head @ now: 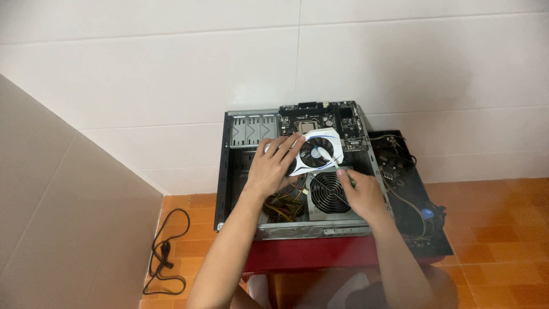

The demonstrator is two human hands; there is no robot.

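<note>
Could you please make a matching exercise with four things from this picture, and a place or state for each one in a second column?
Things:
1. left hand
2. right hand
3. black cable
4. computer case

Places or states:
A. lies coiled on the orange floor tiles
B. lies open on a red stand
C. rests on the white graphics card
D. holds a thin tool over the card's fan

Pairs: 1-C, 2-D, 3-A, 4-B
</note>
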